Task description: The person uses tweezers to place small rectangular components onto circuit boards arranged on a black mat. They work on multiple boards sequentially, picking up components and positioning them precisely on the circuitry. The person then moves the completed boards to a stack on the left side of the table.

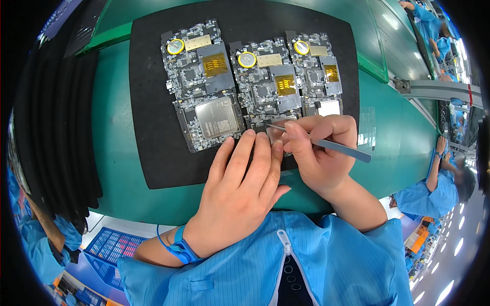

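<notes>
Three populated circuit boards lie side by side on a black foam mat [168, 166]. Each carries a yellow-rimmed coin cell, an amber-taped patch and a metal shield. My right hand [329, 148] is closed round grey tweezers [341, 149], whose tips reach the lower part of the middle circuit board [263, 81]. Stretched fingers of my left hand [239, 181] rest at that board's lower edge, beside the tweezer tips. The left circuit board [196, 76] lies just beyond my left fingertips. Part of the right circuit board [316, 66] is hidden behind my right hand.
The mat lies on a green work surface [398, 148]. A stack of black trays or mats [61, 127] stands at the left. A blue wrist strap [181, 250] circles my left wrist. Blue baskets [115, 245] sit low on the left. Other people in blue work at both sides.
</notes>
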A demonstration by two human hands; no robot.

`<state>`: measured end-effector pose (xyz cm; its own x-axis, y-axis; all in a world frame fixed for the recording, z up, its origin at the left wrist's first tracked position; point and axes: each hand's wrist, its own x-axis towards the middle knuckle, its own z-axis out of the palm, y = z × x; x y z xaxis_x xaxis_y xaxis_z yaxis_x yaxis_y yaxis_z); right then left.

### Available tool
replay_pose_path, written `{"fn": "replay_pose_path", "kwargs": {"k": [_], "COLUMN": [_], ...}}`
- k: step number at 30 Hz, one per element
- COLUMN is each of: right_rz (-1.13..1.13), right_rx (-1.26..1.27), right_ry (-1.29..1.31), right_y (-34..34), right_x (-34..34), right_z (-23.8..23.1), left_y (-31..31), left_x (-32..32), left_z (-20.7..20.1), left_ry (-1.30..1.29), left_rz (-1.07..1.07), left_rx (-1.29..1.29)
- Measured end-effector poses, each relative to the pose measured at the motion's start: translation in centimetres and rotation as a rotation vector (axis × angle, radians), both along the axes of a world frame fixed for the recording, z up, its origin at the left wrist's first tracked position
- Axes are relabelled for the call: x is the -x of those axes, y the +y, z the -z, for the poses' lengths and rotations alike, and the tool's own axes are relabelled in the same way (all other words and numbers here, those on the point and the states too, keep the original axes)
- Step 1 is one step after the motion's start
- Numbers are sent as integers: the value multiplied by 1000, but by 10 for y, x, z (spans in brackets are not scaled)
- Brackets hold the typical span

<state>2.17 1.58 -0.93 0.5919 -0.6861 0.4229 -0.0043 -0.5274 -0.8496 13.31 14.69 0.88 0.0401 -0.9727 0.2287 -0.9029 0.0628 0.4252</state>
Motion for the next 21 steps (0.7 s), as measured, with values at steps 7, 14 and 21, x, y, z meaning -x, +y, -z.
{"fn": "replay_pose_path", "kwargs": {"k": [7,14,21], "right_rz": [103,396,604], "right_rx": [-490,-485,-580], "right_ry": [-116,-268,-32], "right_y": [0,-58,-92], "right_x": [10,116,207], "right_z": [-28,-38,-13], "left_y": [-2,-31,-132], "left_x": [1,24,107], "left_z": [-16,-46,2], "left_ry": [-48,-129,-111], "left_rz": [-5,176,618], "left_rx": [-84,-114,154]}}
